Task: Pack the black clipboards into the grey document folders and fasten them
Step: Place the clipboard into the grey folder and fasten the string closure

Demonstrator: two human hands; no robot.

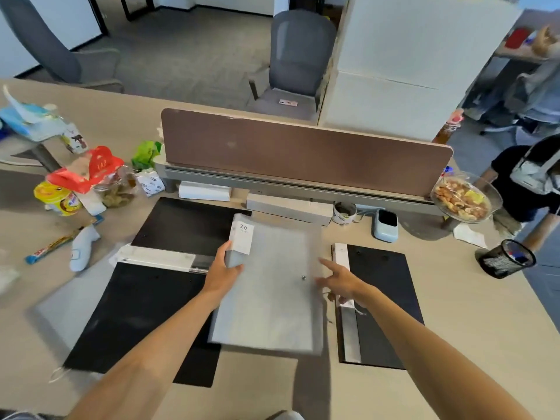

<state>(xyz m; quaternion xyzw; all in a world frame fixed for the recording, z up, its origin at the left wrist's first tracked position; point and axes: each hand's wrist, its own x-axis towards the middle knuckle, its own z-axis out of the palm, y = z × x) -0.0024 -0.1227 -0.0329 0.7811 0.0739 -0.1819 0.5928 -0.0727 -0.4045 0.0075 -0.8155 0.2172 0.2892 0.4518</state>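
The fingers (228, 249) of the left hand (221, 272) wrap the upper left corner of the grey document folder (272, 286), thumb side against its labelled spine, so this hand is grasping the folder. The right hand (339, 281) hangs spread and released over the folder's right edge, index extended, holding nothing.

The folder lies in the centre of the frame, partly on top of a black clipboard (142, 316) at lower left; another clipboard (188, 225) sits at upper left of centre and a third (385, 301) at right, on the desk (454, 344). A small stud (303, 278) shows on the folder's face, which I judge to be the fastener.

To do this step well, the left hand should pin the spine firmly so the folder does not slide. The right hand then needs to press squarely at the stud or its flap. Motion blur hides whether a clipboard is already inside.
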